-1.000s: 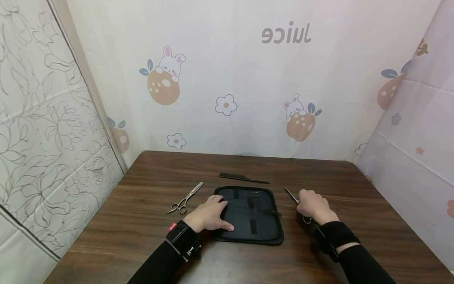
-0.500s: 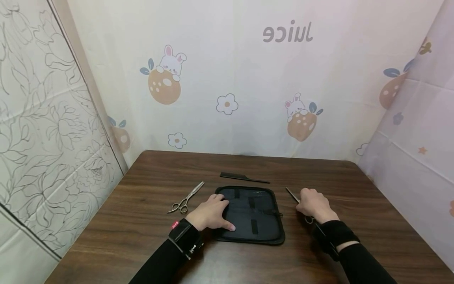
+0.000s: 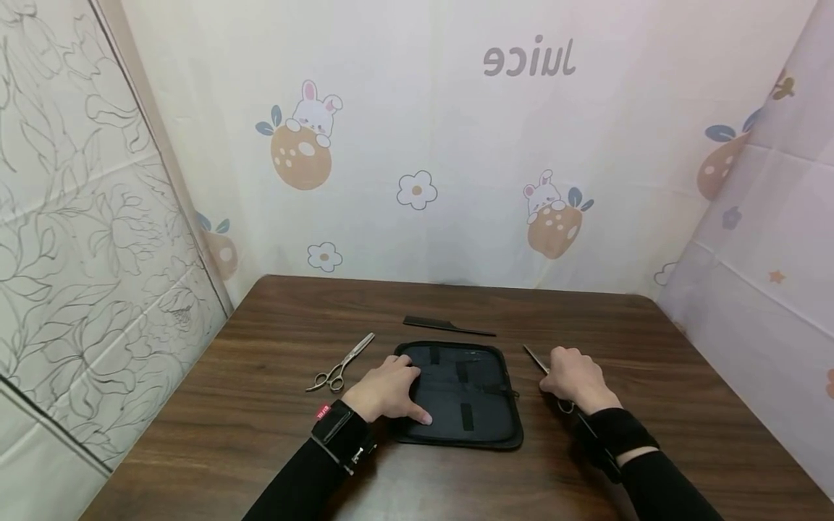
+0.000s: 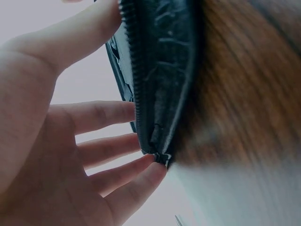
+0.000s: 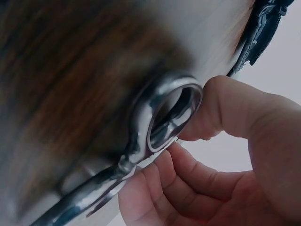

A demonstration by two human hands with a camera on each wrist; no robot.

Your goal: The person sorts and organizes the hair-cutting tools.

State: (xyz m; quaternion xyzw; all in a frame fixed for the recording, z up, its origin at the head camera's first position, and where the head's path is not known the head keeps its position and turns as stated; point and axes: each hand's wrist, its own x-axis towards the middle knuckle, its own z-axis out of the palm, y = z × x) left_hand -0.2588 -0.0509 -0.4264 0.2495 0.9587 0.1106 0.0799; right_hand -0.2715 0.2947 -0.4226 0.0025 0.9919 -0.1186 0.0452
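Note:
A black zip case (image 3: 478, 405) with inner straps lies open on the table. My left hand (image 3: 386, 391) rests on its left edge, thumb spread over the near part. In the left wrist view, the extended fingers (image 4: 103, 115) touch the zipped rim (image 4: 141, 94). To the right of the case, my right hand (image 3: 576, 376) pinches a pair of silver scissors (image 3: 536, 359) on or just above the table, their tip pointing away. The right wrist view shows a finger ring (image 5: 141, 115) by the thumb and fingertips; the hand hides the pivot.
A second pair of scissors (image 3: 342, 367), apparently with a toothed blade, lies left of the case. A black tail comb (image 3: 443, 325) lies behind it. Patterned cloths (image 3: 417, 130) hang behind and beside the brown wooden table (image 3: 247, 405).
Both hands stay in place. The right thumb stands out slightly more to the left. The case, comb and second scissors lie as before.

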